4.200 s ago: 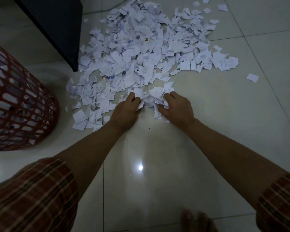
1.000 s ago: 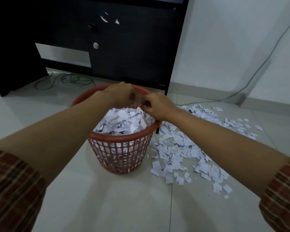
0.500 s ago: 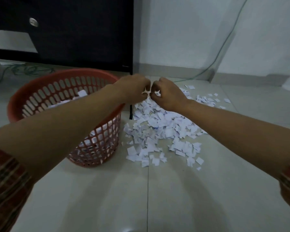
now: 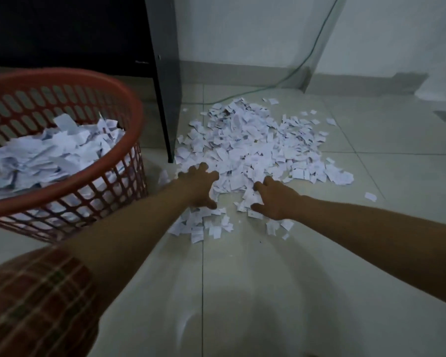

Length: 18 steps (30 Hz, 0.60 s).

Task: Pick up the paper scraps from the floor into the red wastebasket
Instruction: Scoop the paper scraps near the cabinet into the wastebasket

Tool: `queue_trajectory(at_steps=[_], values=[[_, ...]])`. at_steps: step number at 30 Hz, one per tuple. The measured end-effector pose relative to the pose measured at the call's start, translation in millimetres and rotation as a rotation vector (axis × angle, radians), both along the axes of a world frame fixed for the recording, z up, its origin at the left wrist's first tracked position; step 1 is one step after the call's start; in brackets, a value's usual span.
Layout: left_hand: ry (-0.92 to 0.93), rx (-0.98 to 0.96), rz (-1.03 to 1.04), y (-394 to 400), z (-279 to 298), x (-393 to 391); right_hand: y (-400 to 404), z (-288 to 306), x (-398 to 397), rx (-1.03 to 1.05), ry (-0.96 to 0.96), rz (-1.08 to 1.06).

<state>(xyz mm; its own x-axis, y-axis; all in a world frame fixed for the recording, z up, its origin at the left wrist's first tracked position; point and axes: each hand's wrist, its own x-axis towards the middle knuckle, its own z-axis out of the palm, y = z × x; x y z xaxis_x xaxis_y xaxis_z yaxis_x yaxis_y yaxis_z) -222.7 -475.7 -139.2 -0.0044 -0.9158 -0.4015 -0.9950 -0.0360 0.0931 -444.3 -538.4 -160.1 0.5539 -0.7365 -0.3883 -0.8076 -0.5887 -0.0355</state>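
There is one view only, from the camera on my head. It looks forward and steeply down at the tiled floor (image 4: 268, 292) in front of me, wide-angled, so straight edges bow near the borders. My forearms run in from the bottom corners and my left hand (image 4: 200, 186) and right hand (image 4: 274, 199) sit close to the middle of the picture. The red wastebasket (image 4: 70, 176) fills the near left side; the wall (image 4: 268, 29) closes the top.
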Motion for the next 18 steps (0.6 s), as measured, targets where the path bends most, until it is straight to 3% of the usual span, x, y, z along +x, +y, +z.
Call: queue_trajectory(at_steps=[9,18], values=[[0.191,-0.002,0.32,25.5,-99.0,-13.7,10.4,-53.4,-9.5,0.141,0.065,-0.202],[0.224,-0.105,0.404,-0.1,-114.6,-6.1,-3.0,-71.2,13.6,0.128,-0.026,-0.329]])
